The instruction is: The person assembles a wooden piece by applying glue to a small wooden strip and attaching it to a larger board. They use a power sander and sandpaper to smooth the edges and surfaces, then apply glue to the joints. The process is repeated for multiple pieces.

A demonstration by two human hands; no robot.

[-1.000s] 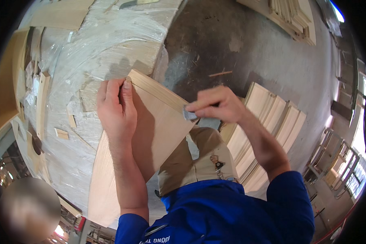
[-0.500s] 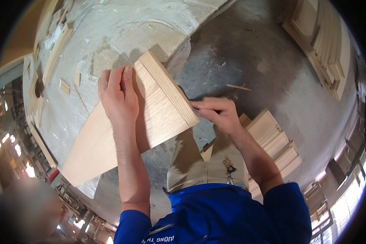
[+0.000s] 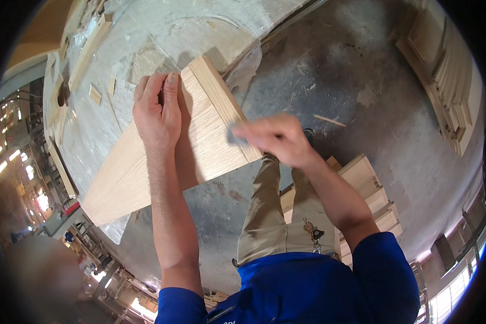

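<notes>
My right hand (image 3: 278, 139) pinches 1 small gray pad (image 3: 235, 135), both blurry, at the thick strip (image 3: 215, 89) on the wood board (image 3: 211, 143), and my left hand (image 3: 159, 116) has its fingers curled tight on the board's side. The board is partly over a table (image 3: 146, 24) with shiny plastic; 1 wood pile (image 3: 366, 183) is by my legs (image 3: 262, 221), another pile (image 3: 451, 81) farther off.

Grey pad (image 3: 234, 135) in right hand (image 3: 279, 139) over panel (image 3: 206, 141)
</notes>
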